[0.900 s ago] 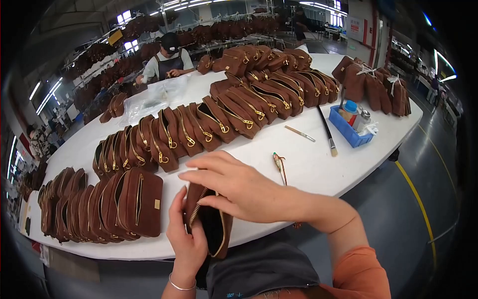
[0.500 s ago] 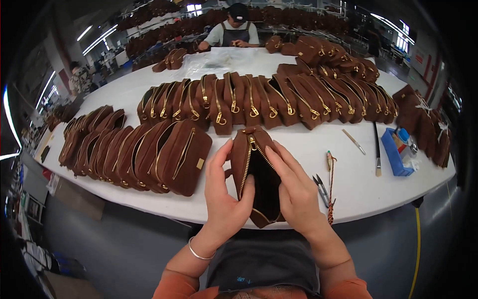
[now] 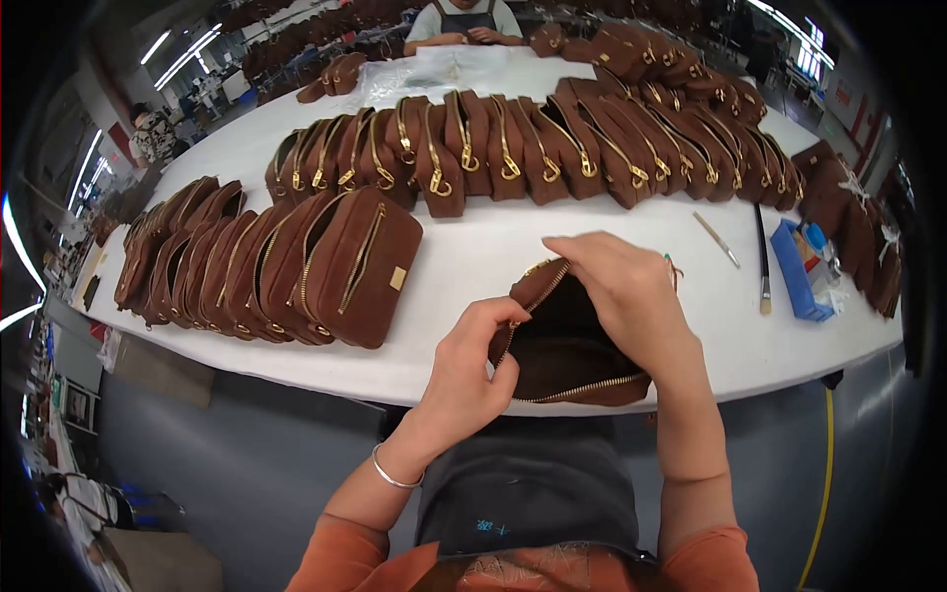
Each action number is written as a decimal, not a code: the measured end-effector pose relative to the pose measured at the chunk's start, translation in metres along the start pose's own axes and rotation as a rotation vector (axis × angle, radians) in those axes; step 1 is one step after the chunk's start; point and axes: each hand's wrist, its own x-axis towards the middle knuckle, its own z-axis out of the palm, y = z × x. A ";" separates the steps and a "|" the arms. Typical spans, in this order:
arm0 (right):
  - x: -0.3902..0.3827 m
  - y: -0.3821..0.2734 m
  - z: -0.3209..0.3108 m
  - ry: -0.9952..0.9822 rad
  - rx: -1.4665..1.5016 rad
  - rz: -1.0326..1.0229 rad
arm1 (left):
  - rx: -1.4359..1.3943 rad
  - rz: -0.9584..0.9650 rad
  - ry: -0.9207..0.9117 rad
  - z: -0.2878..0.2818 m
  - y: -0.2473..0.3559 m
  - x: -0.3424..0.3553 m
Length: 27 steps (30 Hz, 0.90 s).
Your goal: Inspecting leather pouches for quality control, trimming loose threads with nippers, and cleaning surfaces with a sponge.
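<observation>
Lowered from upright to lie open-mouthed at lower centre, the brown pouch runs upper-left to lower-right, left hand pinching its near rim, right hand clasping its far rim.

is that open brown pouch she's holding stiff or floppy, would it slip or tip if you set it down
The brown suede pouch probably flexes: its unzipped mouth gapes unevenly between the left hand and right hand. It likely keeps some shape, as the finished pouches stand leaning in rows. The napped surface looks grippy, so slipping seems unlikely; set upright alone, it might tip.
</observation>
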 end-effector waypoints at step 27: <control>-0.039 -0.020 0.044 -0.078 -0.198 -0.065 | -0.409 -0.310 0.036 0.010 -0.015 0.001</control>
